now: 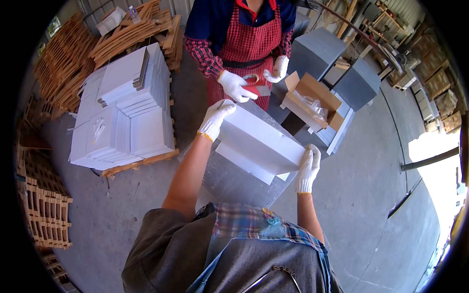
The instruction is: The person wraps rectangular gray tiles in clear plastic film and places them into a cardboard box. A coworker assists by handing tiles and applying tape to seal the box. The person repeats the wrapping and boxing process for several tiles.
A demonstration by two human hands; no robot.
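At left in the frame, white cardboard sits stacked on a pallet, probably for easy moving. At centre, the left hand is clamped on one end of a white box over the desk. Above it, a co-worker's gloved hand grips a red tape dispenser. Right of centre, beyond an open brown carton, the right hand clasps the box's other end, seemingly for steadiness.

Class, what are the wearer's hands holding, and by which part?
A white carton: left hand on its left end, right hand on its right end.
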